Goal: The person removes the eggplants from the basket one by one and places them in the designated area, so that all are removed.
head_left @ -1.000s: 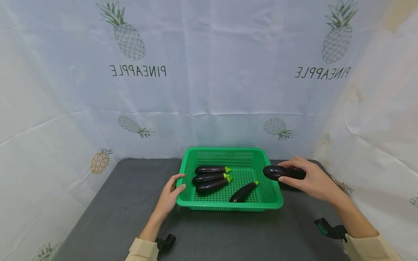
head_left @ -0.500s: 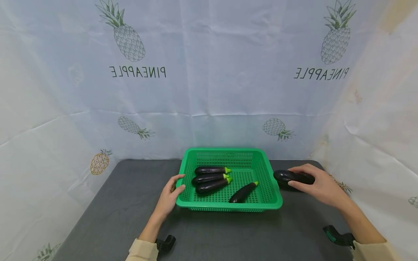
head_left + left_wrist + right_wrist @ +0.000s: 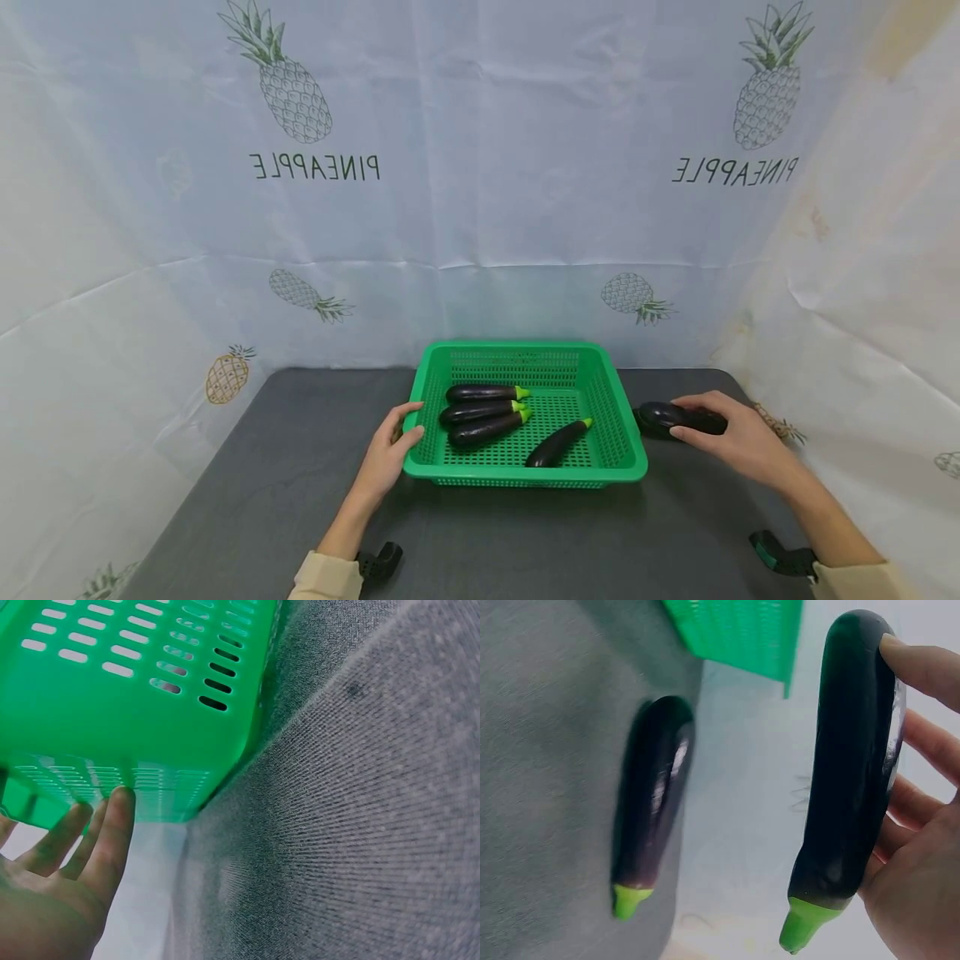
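My right hand (image 3: 738,433) holds a glossy dark purple eggplant (image 3: 667,414) just to the right of the green basket (image 3: 532,473). In the right wrist view, the thumb and fingers grip this eggplant (image 3: 851,765) along its side, with its green stem end pointing down. Another eggplant (image 3: 654,795) lies on the table beside it; in the head view it is mostly hidden under the held one. My left hand (image 3: 390,446) touches the basket's left rim. Nearly straight fingers (image 3: 112,832) rest against the basket's outer wall (image 3: 135,724) in the left wrist view.
Inside the basket, several eggplants (image 3: 487,429) lie on the left, and one eggplant (image 3: 557,443) lies apart on the right. The basket stands on a dark grey table (image 3: 510,542). A pale curtain (image 3: 480,208) with pineapple prints hangs behind and at both sides.
My right hand has moved right and down with the eggplant, from beside the basket's right rim to lower near the table. The left hand and basket stay about where they were.
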`<move>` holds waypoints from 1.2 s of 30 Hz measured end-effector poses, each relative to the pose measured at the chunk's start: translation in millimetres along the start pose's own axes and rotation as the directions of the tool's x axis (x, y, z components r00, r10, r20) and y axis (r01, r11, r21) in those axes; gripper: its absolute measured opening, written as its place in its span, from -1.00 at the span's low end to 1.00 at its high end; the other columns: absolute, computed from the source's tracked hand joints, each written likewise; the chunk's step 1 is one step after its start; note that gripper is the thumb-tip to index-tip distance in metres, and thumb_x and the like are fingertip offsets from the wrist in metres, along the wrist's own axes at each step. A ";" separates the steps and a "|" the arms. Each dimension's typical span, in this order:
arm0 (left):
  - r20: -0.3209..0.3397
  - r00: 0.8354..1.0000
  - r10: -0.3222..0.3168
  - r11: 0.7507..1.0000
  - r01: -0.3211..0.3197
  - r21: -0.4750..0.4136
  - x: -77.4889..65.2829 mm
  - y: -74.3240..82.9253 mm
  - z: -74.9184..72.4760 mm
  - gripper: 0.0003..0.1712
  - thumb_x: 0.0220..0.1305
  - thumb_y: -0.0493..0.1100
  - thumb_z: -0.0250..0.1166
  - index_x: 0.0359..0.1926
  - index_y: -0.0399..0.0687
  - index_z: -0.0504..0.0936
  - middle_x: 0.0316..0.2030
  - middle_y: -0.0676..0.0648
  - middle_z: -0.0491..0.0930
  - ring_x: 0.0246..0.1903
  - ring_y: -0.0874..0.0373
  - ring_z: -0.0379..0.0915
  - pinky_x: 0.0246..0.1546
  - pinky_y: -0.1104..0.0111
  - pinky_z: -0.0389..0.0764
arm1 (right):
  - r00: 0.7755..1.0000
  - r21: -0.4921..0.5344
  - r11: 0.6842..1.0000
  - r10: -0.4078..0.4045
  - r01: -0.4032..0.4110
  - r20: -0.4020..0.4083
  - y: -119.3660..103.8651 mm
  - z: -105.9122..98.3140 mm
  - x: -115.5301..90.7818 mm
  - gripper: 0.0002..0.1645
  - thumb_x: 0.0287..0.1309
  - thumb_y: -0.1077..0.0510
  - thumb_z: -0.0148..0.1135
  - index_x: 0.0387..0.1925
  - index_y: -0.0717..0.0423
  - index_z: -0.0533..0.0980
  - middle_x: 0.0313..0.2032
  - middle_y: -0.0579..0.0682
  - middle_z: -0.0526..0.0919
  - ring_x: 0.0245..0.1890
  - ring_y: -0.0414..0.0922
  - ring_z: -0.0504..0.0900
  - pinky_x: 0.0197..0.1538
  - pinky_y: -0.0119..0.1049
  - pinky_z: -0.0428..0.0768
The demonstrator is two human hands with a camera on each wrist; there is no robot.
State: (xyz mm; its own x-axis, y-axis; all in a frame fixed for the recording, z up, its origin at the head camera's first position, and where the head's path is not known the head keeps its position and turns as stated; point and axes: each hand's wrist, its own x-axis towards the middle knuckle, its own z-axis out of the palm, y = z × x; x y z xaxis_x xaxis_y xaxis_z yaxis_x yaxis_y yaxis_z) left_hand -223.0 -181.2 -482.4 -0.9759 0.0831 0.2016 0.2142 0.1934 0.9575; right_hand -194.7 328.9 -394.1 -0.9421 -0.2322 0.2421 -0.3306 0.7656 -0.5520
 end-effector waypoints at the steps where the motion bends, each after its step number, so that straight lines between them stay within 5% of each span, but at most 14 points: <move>1: 0.000 1.000 -0.002 1.000 0.002 0.000 0.0 -0.1 -0.3 -0.49 0.55 -0.10 0.16 0.43 -0.03 0.39 0.51 -0.19 0.17 0.53 -0.17 -0.04 0.40 -0.20 0.17 | 1.000 0.003 1.000 0.002 -0.002 0.006 3.1 2.0 0.2 -0.42 0.32 -0.09 0.36 0.24 0.13 0.54 0.14 0.17 0.56 0.15 0.22 0.48 0.04 0.29 0.49; 8: 0.007 1.000 -0.007 1.000 0.007 -0.007 -1.9 -1.5 -1.4 -0.50 0.55 -0.09 0.16 0.42 -0.01 0.39 0.53 -0.18 0.13 0.56 -0.18 -0.18 0.45 -0.21 0.03 | 1.000 0.004 1.000 0.003 -0.003 0.015 23.7 16.0 0.1 -0.42 0.31 -0.09 0.37 0.23 0.13 0.54 0.14 0.16 0.56 0.16 0.25 0.49 0.04 0.30 0.49; 23: -0.001 1.000 -0.008 1.000 0.008 -0.013 0.1 1.3 -0.7 -0.50 0.55 -0.11 0.16 0.42 -0.01 0.39 0.49 -0.18 0.21 0.50 -0.13 0.07 0.35 -0.14 0.26 | 0.999 -0.014 0.999 0.030 -0.029 0.033 49.2 36.3 3.6 -0.42 0.27 -0.09 0.41 0.19 0.16 0.57 0.14 0.21 0.57 0.16 0.30 0.50 0.02 0.30 0.50; 31: 0.002 1.000 -0.010 1.000 0.010 -0.006 -0.4 1.8 -0.4 -0.49 0.55 -0.10 0.17 0.43 -0.05 0.38 0.52 -0.18 0.16 0.54 -0.17 -0.08 0.41 -0.21 0.13 | 0.998 -0.022 0.999 0.050 -0.050 0.032 61.7 47.0 1.8 -0.42 0.24 -0.09 0.43 0.16 0.15 0.59 0.13 0.22 0.57 0.14 0.31 0.52 0.01 0.29 0.52; 36: -0.003 1.000 -0.019 1.000 0.019 -0.011 0.1 1.2 0.4 -0.50 0.55 -0.11 0.16 0.43 -0.03 0.39 0.49 -0.19 0.22 0.50 -0.16 0.07 0.36 -0.17 0.24 | 0.997 -0.026 0.998 0.062 -0.062 0.036 67.4 53.0 0.5 -0.40 0.23 -0.09 0.44 0.16 0.18 0.59 0.12 0.23 0.58 0.14 0.32 0.52 0.01 0.28 0.52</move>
State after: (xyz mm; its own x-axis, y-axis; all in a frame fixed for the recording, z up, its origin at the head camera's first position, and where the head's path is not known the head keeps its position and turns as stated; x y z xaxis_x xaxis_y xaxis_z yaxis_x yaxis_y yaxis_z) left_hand -222.8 -180.6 -481.3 -0.9800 0.0763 0.1838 0.1950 0.1838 0.9634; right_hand -220.4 348.6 -473.5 -0.9623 -0.2051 0.1787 -0.2703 0.7938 -0.5447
